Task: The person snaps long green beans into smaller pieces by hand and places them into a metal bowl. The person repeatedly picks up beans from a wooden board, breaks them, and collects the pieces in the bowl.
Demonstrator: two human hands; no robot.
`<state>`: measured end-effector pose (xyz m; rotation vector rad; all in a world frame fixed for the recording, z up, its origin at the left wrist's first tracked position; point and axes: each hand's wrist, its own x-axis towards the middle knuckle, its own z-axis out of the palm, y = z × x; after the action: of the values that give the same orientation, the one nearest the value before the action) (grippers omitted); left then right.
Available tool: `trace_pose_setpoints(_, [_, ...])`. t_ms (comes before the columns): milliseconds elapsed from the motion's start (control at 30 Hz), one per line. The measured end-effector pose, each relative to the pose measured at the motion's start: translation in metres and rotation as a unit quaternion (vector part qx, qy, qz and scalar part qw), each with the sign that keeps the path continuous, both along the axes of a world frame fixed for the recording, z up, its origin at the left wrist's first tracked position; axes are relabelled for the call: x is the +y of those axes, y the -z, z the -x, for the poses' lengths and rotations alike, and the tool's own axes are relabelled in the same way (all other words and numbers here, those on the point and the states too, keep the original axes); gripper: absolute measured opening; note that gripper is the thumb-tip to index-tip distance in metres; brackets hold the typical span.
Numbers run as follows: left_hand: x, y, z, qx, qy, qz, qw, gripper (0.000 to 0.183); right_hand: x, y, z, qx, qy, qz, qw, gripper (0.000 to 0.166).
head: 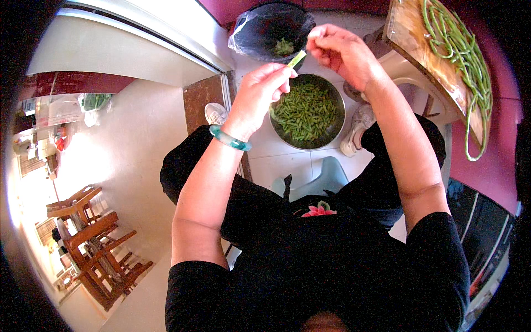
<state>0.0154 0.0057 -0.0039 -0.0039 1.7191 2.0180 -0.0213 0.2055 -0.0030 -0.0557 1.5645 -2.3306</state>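
Note:
Between the thumb and fingers of my left hand [265,85] is a short length of green bean [296,60], its end pointing up and to the right. My right hand [338,52] is raised just right of that end, fingers curled and thumb tip against the fingertips; whether a scrap is pinched there cannot be made out. Below both hands, a round metal bowl [341,124] on the tiled floor holds many short cut bean pieces [307,114]. Beyond my left hand stands a dark bin [271,29] lined with clear plastic, with pale green scraps [284,47] inside.
Long whole yardlong beans [468,58] lie on a wooden board [415,45] at the upper right, one loop hanging over its edge. The board rests on a beige plastic stool [408,68]. Wooden chairs [95,249] stand farther off at left, beyond a white sliding door [124,41].

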Motion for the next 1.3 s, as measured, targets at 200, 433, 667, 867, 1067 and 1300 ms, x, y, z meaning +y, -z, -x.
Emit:
trace_pose_setpoints(200, [-0.005, 0.003, 0.0, 0.062, 0.029, 0.093, 0.993, 0.018, -0.006, 0.002, -0.018, 0.004, -0.12, -0.133, 0.984, 0.019])
trace_pose_setpoints(433, [-0.004, 0.014, 0.0, 0.19, 0.061, 0.204, 0.959, 0.017, -0.009, 0.005, -0.018, 0.118, -0.183, -0.316, 0.923, 0.014])
trace_pose_setpoints(667, [-0.001, 0.023, 0.0, 0.23, 0.065, 0.227, 0.944, 0.018, -0.013, 0.008, -0.026, 0.291, -0.116, -0.414, 0.855, 0.012])
trace_pose_setpoints(867, [0.0, 0.016, 0.002, -0.046, -0.013, -0.105, 0.993, 0.016, -0.026, 0.015, -0.032, 0.195, -0.005, -0.28, 0.94, 0.011])
trace_pose_setpoints(1067, [-0.004, 0.015, 0.006, -0.07, -0.038, -0.166, 0.983, 0.024, -0.008, 0.008, -0.02, 0.074, -0.032, -0.199, 0.977, 0.013])
trace_pose_setpoints(1300, [-0.011, 0.018, 0.012, -0.062, 0.003, -0.149, 0.987, 0.032, 0.005, 0.034, -0.025, 0.345, -0.129, -0.512, 0.776, 0.02])
